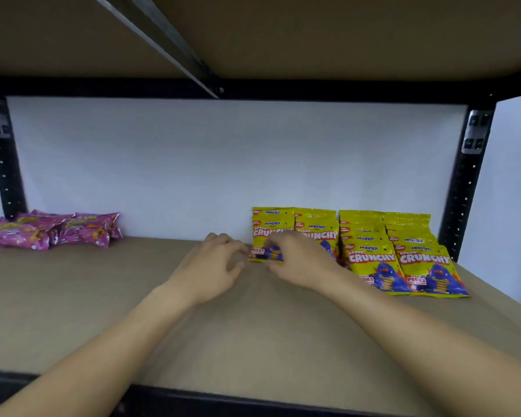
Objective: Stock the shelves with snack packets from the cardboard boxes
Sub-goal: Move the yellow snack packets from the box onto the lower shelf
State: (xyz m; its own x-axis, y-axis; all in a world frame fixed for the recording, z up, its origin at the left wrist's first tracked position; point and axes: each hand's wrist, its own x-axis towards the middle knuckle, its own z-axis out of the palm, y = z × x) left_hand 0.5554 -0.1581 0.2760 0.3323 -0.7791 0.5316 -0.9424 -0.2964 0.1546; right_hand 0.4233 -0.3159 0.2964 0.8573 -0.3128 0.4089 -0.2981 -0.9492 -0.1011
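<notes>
Snack packets in yellow, printed "CRUNCHY", are standing in rows on the brown shelf [193, 341], toward its right end and back against the white wall [223, 161]. The leftmost yellow packet [269, 228] is standing upright at the front of its row, and the right hand [298, 263] is reaching across its lower part, fingers curled over the bottom edge; this grip is closing on the packet's base, though motion blur is hiding exactly how the fingertips are lying. Just beside it to the left, the left hand [214, 266] is hovering low over the shelf with fingers loosely bent and spread, holding nothing, its fingertips near the packet's lower left corner; whether they are touching it cannot be told. Both bare forearms are stretching in from the near edge of the shelf.

To the right, the other yellow packets [403, 260] are leaning in overlapping rows, the front ones nearest the camera. Well apart, at the far left end of the shelf, a small heap of pink packets [54, 231] is lying flat against the wall beside a black upright post [5, 164]. Another black post [466, 188] is standing at the right, and the underside of the upper shelf [343, 34] is filling the top of the view.
</notes>
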